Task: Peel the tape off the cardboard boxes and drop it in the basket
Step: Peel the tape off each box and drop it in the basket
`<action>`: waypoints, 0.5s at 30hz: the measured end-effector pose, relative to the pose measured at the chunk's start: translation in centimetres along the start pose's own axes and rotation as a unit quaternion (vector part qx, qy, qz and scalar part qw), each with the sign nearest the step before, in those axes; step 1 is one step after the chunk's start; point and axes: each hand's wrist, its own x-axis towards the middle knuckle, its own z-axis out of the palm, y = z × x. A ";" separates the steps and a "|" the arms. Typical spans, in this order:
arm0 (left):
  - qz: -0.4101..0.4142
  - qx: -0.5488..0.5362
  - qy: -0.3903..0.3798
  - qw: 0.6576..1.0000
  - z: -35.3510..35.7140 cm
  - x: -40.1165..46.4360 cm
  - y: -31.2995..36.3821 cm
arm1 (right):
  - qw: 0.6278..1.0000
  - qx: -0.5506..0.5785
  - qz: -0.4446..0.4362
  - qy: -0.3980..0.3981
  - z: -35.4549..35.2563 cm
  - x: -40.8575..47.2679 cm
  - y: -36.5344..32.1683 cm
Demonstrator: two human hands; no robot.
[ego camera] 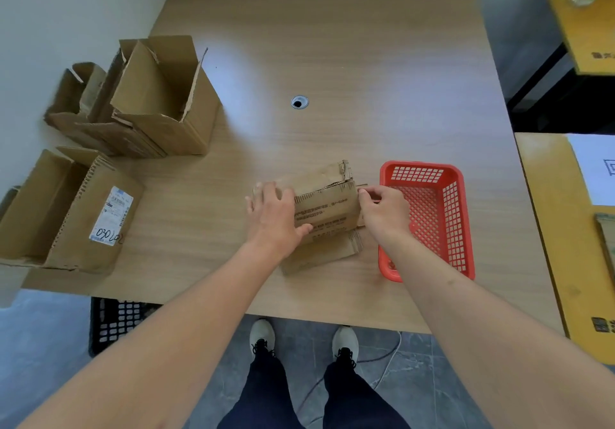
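A: Nearest the camera, at 6 o'clock: two legs in dark trousers (pixel 299 392), white shoes (pixel 263 335) on grey floor tiles. Two bare forearms above, reaching onto wooden table (pixel 332 62).

B: State of left hand (pixel 274 214)?

A: Laid over left end of small cardboard box (pixel 327 202), fingers spread and fairly straight, thumb pressed against printed front face. Bracing, not curled round.

B: Right hand (pixel 382 210)?

A: At right end of same box, at 3 o'clock from it. Fingertips (pixel 364 192) drawn together, pinching at box edge. Tape itself too small and pale to make out; cannot tell whether tape or cardboard flap sits in pinch.

B: Location of box?

A: Table centre, lying on side, torn flaps up, black print on near face. Second flattened piece of cardboard (pixel 319 255) under it at 6 o'clock.

B: Basket?

A: Red plastic basket (pixel 429 169), perforated walls, just beside box at 3 o'clock, partly behind right hand and forearm. Contents hard to make out.

B: Remainder?

A: Cluster of open boxes (pixel 149 102) at 10 o'clock on table. Open box with white shipping label (pixel 83 212) at 9 o'clock. Cable grommet (pixel 299 102) at 12 o'clock. Black crate (pixel 116 322) under table edge at 7 o'clock. Yellow cartons (pixel 565 229) at 3 o'clock, off table.
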 end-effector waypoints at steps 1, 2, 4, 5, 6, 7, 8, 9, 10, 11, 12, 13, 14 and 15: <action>-0.040 -0.009 -0.002 0.999 0.0 -0.3 -0.6 | 1.000 -0.003 0.004 -0.002 0.3 -0.1 -0.2; -0.073 -0.035 -0.003 0.997 0.0 -0.5 -1.2 | 1.000 -0.002 0.009 -0.006 0.6 -0.3 -0.4; -0.117 -0.114 0.002 0.987 -0.2 -0.6 -2.5 | 0.999 0.023 0.021 -0.011 1.5 -0.8 -0.9; -0.131 -0.153 0.007 0.980 -0.3 -0.6 -3.1 | 0.999 0.039 0.026 -0.010 2.0 -1.0 -1.1; -0.138 -0.186 0.011 0.973 -0.3 -0.6 -3.8 | 0.998 0.052 0.029 -0.006 2.5 -1.3 -1.4; -0.139 -0.210 0.014 0.968 -0.3 -0.5 -4.5 | 0.997 0.065 0.031 -0.001 2.9 -1.6 -1.7; -0.134 -0.228 0.015 0.964 -0.3 -0.5 -5.2 | 0.996 0.082 0.034 0.002 3.4 -1.9 -1.9; -0.126 -0.243 0.016 0.962 -0.2 -0.5 -6.0 | 0.994 0.100 0.035 0.002 3.8 -2.1 -2.2; -0.116 -0.254 0.015 0.960 -0.1 -0.5 -6.7 | 0.994 0.108 0.034 0.003 4.3 -2.3 -2.3; -0.105 -0.263 0.014 0.959 0.0 -0.5 -7.4 | 0.994 0.105 0.030 0.004 4.7 -2.6 -2.3; -0.093 -0.270 0.016 0.958 0.1 -0.4 -8.1 | 0.995 0.094 0.032 0.005 5.1 -2.8 -2.4; -0.082 -0.277 0.018 0.957 0.1 -0.4 -8.6 | 0.995 0.088 0.039 0.007 5.4 -3.0 -2.5; -0.071 -0.283 0.023 0.956 0.1 -0.3 -9.0 | 0.994 0.091 0.053 0.003 5.7 -3.1 -2.7; -0.062 -0.287 0.030 0.955 0.0 -0.3 -9.4 | 0.992 0.102 0.071 -0.003 6.0 -3.1 -2.9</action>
